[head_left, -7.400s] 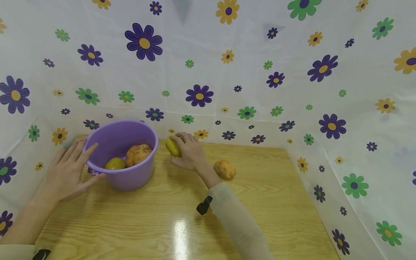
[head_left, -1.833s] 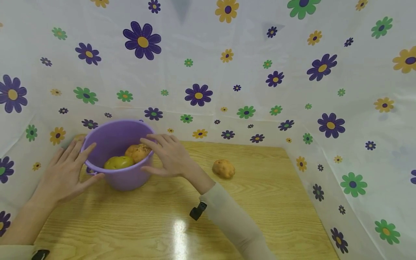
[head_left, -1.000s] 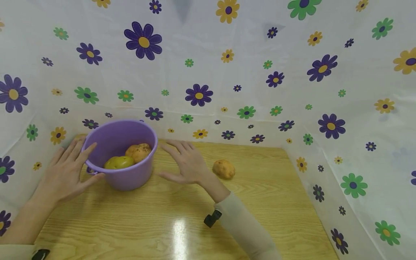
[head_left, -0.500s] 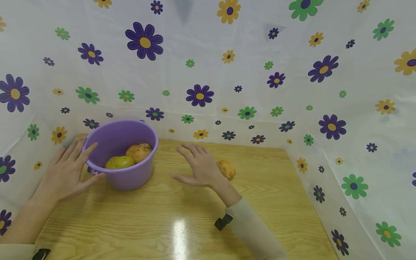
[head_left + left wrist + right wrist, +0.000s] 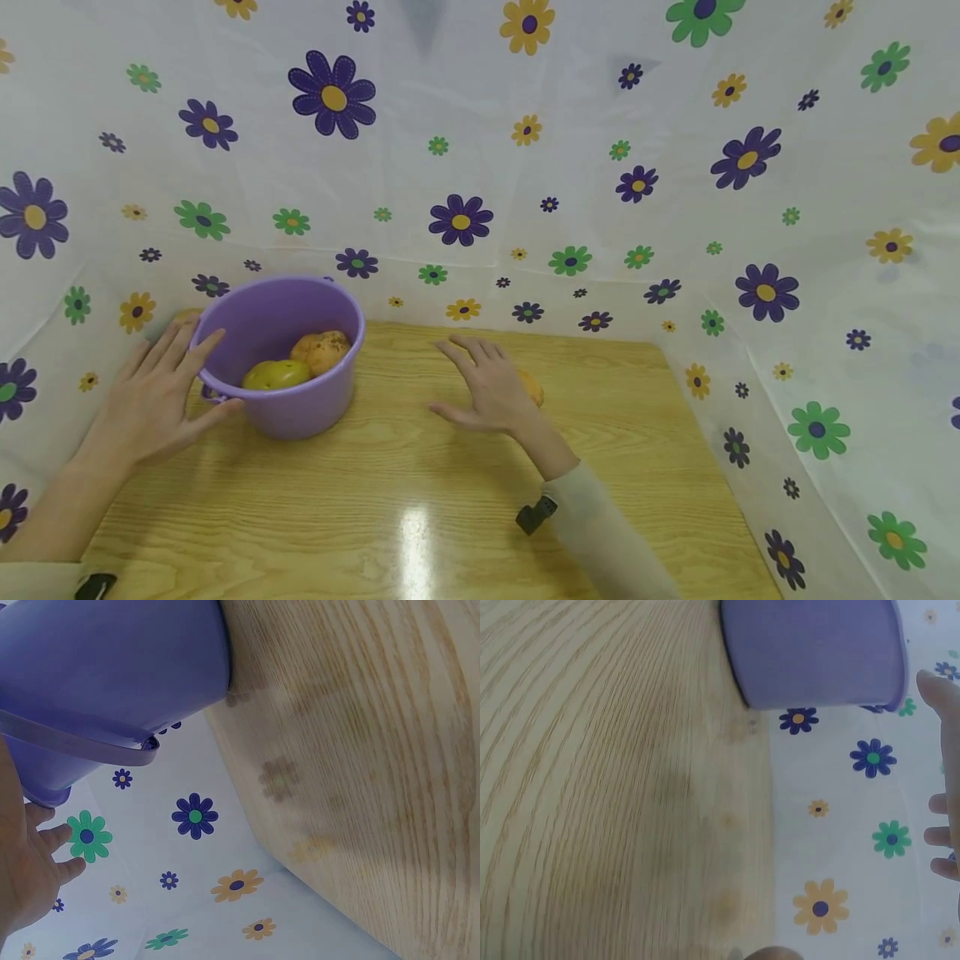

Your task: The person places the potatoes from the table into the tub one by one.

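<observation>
1. On the bench [image 5: 420,500], left side: the left hand [image 5: 153,400] is resting against the wall of the purple bucket [image 5: 300,408], fingers straight and spread, gripping nothing.
2. The bucket is holding a brown potato [image 5: 321,350] and a yellow-green fruit [image 5: 276,375].
3. Right of the bucket, the right hand [image 5: 491,387] is hovering over a loose potato [image 5: 533,387], fingers spread and relaxed, grip not closed on anything. The potato is mostly hidden behind the hand; cannot tell if they are touching.
4. Risk: the potato is round and sitting free on smooth wood, so a glancing touch from spread fingers would probably be rolling it toward the flowered sheet [image 5: 750,350] at the bench edge.
5. Risk: the left hand is only pressing one side, so a knock on the rim could be sliding or tipping the bucket.
</observation>
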The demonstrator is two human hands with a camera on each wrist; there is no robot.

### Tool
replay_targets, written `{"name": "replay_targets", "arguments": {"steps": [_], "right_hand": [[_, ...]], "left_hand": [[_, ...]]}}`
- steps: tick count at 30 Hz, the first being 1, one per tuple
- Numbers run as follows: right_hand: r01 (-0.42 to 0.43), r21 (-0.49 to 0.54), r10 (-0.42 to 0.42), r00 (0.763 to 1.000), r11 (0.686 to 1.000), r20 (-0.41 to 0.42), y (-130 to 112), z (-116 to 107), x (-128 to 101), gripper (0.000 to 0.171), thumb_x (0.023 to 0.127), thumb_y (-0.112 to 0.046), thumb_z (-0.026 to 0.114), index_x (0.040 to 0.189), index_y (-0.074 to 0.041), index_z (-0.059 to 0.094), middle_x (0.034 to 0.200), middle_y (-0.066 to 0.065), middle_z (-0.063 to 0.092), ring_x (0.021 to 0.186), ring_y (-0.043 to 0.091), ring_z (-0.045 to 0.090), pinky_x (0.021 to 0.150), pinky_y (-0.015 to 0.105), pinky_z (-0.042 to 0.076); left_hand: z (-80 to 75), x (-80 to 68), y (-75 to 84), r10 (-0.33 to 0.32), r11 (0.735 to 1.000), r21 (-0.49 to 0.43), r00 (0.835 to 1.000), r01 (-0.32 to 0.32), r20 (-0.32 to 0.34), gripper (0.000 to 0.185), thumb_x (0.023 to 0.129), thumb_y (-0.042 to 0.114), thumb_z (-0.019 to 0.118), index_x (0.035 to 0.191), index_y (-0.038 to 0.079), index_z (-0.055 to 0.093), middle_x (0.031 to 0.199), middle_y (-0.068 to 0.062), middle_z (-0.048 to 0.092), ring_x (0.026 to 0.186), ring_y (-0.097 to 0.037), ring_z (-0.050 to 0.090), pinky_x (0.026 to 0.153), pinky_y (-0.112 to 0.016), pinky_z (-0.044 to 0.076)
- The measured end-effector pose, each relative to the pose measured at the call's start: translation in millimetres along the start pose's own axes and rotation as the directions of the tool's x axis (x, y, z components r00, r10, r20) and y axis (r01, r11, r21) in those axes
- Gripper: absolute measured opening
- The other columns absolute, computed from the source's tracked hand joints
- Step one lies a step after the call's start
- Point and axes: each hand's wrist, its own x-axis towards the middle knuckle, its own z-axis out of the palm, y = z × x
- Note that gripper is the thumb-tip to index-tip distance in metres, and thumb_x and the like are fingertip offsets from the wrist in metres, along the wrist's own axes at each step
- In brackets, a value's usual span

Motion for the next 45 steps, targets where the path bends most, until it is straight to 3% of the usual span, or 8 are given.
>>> {"name": "replay_targets", "arguments": {"steps": [9, 15, 18, 32, 45], "right_hand": [[-0.045, -0.035, 0.046, 0.999, 0.998, 0.015, 18, 0, -16, 0.096, 0.096, -0.085, 0.029, 0.154, -0.011, 0.051, 0.147, 0.017, 0.063, 0.126, 0.037, 0.066, 0.104, 0.054, 0.058], [-0.078, -0.058, 0.082, 0.995, 0.995, 0.062, 29, -2, -26, 0.092, 0.089, -0.073, 0.061, 0.156, -0.011, 0.048, 0.148, 0.017, 0.062, 0.13, 0.037, 0.064, 0.107, 0.056, 0.057], [-0.107, -0.058, 0.113, 0.989, 0.993, 0.092, 34, -2, -32, 0.094, 0.086, -0.069, 0.067, 0.157, -0.012, 0.046, 0.149, 0.017, 0.06, 0.132, 0.038, 0.062, 0.11, 0.057, 0.055], [-0.15, -0.103, 0.165, 0.974, 0.983, 0.156, 58, 1, -54, 0.096, 0.091, -0.081, 0.049, 0.16, -0.014, 0.043, 0.152, 0.015, 0.057, 0.133, 0.038, 0.061, 0.11, 0.058, 0.054], [-0.177, -0.117, 0.194, 0.97, 0.977, 0.149, 70, 10, -71, 0.096, 0.087, -0.077, 0.059, 0.156, -0.011, 0.049, 0.148, 0.018, 0.061, 0.128, 0.041, 0.063, 0.105, 0.06, 0.057]], "left_hand": [[0.7, -0.3, 0.1, 0.002, 1.0, 0.011, 1.0, -0.002, 0.009, 0.1, 0.092, 0.067, 0.065, 0.168, 0.015, 0.026, 0.18, -0.014, 0.007, 0.167, -0.04, 0.009, 0.138, -0.054, -0.005], [-0.8, -0.2, 0.5, -0.002, 1.0, 0.007, 1.0, 0.002, 0.011, 0.1, 0.092, 0.067, 0.065, 0.168, 0.015, 0.026, 0.18, -0.014, 0.008, 0.167, -0.04, 0.01, 0.138, -0.054, -0.005], [-1.1, -0.2, 0.8, -0.002, 1.0, 0.006, 1.0, 0.002, 0.014, 0.1, 0.092, 0.066, 0.065, 0.169, 0.015, 0.026, 0.18, -0.014, 0.007, 0.167, -0.04, 0.01, 0.138, -0.054, -0.005], [-0.6, -0.1, 0.7, -0.007, 1.0, 0.015, 1.0, 0.006, 0.013, 0.1, 0.092, 0.068, 0.064, 0.169, 0.015, 0.025, 0.18, -0.012, 0.006, 0.167, -0.039, 0.01, 0.138, -0.052, -0.006], [-1.9, 0.4, 0.8, -0.006, 1.0, 0.007, 1.0, 0.006, 0.012, 0.1, 0.092, 0.066, 0.066, 0.168, 0.015, 0.027, 0.18, -0.013, 0.008, 0.167, -0.039, 0.01, 0.138, -0.054, -0.005]]}}
